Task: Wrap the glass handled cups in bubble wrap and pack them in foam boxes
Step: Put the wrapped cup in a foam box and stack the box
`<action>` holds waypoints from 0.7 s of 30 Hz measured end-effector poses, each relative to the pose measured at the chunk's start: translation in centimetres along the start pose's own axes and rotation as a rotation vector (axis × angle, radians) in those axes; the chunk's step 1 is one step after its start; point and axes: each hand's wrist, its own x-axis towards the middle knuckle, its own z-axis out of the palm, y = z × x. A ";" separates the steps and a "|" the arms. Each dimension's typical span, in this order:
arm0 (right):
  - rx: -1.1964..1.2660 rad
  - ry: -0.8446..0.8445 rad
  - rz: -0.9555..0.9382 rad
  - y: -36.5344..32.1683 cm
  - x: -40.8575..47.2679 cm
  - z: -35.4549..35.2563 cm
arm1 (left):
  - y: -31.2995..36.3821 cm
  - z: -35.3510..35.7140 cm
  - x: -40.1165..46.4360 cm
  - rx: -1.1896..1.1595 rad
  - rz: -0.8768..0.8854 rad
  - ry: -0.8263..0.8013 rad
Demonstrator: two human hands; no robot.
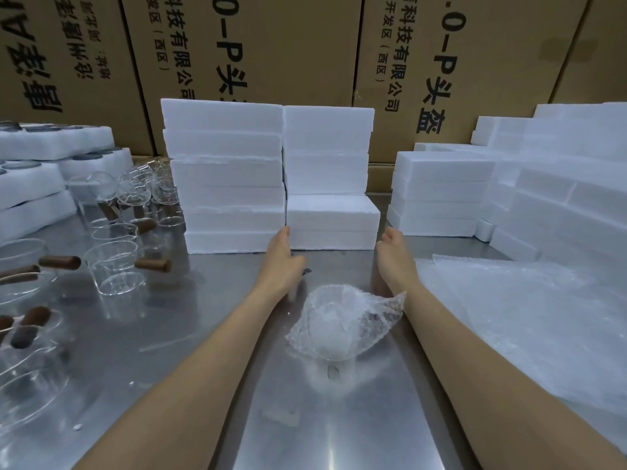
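My left hand (283, 250) and right hand (393, 247), fingers straight and loose, reach either side of the lowest foam box (332, 222) in the stack ahead, the left touching its corner, while the bubble-wrapped cup (341, 325) lies between my forearms, nearer me.

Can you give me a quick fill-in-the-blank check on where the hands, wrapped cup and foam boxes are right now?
1. The cup wrapped in clear bubble wrap lies on the steel table between the two ____.
2. The left hand and right hand reach toward the front white foam box from either ____.
3. The bare glass cups with brown wooden handles stand on the person's ____.

Missing words: forearms; side; left
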 end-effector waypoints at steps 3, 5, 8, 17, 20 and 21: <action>-0.028 0.001 0.013 0.0 0.6 0.2 | -0.5 0.3 0.6 -0.031 0.013 0.058; -0.034 -0.003 0.017 0.0 0.9 0.4 | -0.8 0.5 0.9 -0.041 0.026 0.085; -0.065 0.007 0.015 0.1 1.3 0.6 | -1.1 0.6 1.1 -0.089 0.026 0.097; -0.038 0.048 0.050 0.4 1.8 0.8 | -1.1 0.7 1.3 -0.075 -0.052 0.103; -0.049 0.057 0.044 0.5 1.7 0.8 | -1.4 0.8 1.6 -0.070 -0.043 0.109; -0.039 0.061 0.040 0.5 1.7 0.7 | -1.5 0.8 1.6 -0.066 -0.035 0.112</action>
